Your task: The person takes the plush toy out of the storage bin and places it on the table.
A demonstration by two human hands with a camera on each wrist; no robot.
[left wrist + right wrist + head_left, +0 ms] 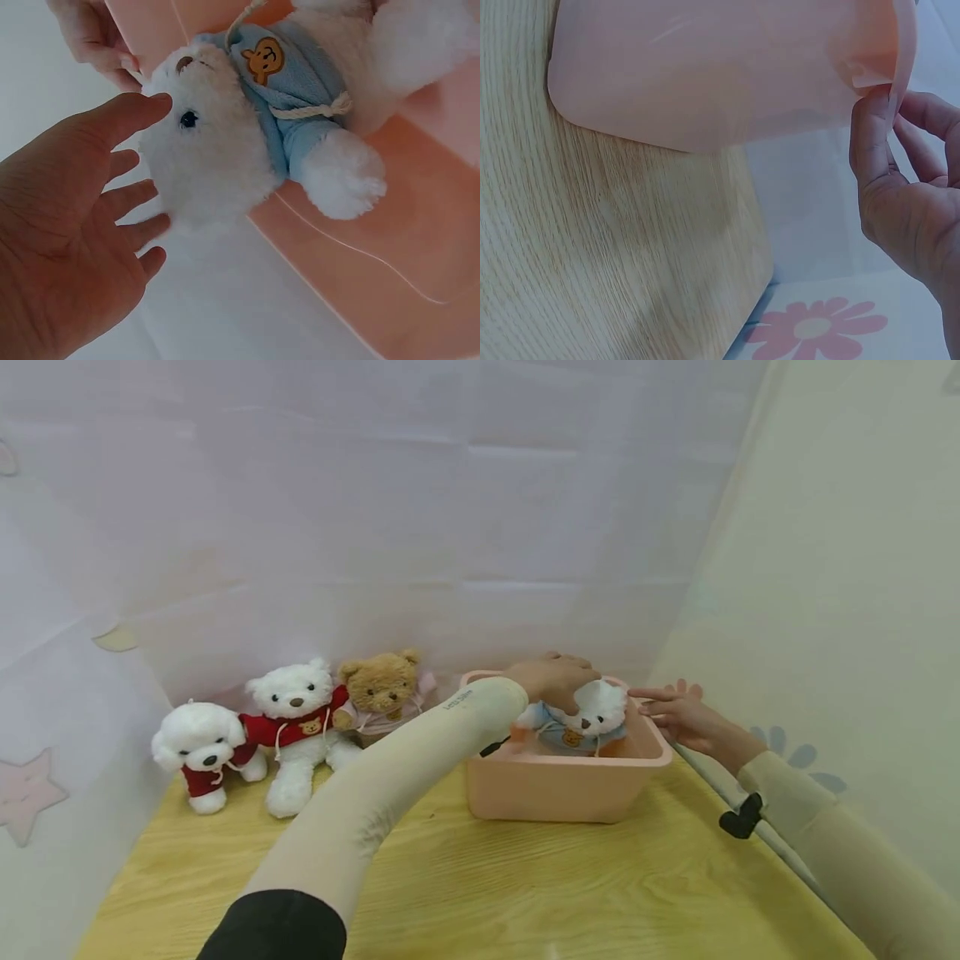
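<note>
A white plush bear in a blue sweater (pixel 592 718) (pixel 247 127) lies inside a pink plastic bin (pixel 555 789) (pixel 390 247) (pixel 705 67) at the back right of the wooden table. My left hand (pixel 558 681) (pixel 127 169) hovers over the bear's head with its fingers spread, and the fingertips brush the fur. My right hand (pixel 675 710) (pixel 900 172) is at the bin's right rim. Its thumb touches the rim's edge and its other fingers are relaxed. The left wrist view also shows the right hand (pixel 94 37) at the top left.
Three plush toys sit against the back curtain on the left: a white dog in red (pixel 202 752), a white bear in a red sweater (pixel 296 718) and a brown bear (pixel 382 689). The wooden table (pixel 525 885) ends just right of the bin, beside a pale wall (pixel 825 610).
</note>
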